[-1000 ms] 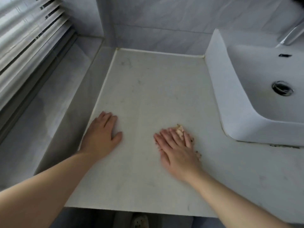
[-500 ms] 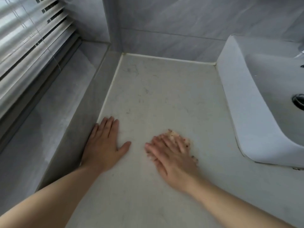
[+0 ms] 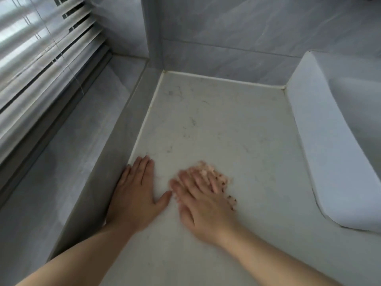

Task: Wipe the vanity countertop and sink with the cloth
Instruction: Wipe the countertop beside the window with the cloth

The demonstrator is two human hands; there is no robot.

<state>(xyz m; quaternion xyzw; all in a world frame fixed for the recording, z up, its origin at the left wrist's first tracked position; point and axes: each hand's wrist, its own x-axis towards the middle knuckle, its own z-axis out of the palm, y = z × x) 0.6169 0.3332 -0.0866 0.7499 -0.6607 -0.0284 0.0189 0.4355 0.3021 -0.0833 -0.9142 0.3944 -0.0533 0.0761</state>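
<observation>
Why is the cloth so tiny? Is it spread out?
Cannot tell. The right hand lies flat on the cloth, so only its edges show.

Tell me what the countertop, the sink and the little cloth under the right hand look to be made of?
Countertop: probably polished stone or a quartz look-alike, off-white with faint grey veins and a soft sheen. Sink: likely glazed ceramic, plain white, smooth, with thick rounded walls. Cloth: a soft fabric, pale pinkish with dark spots, mostly hidden under the right hand and blurred, so its weave cannot be told.
</observation>
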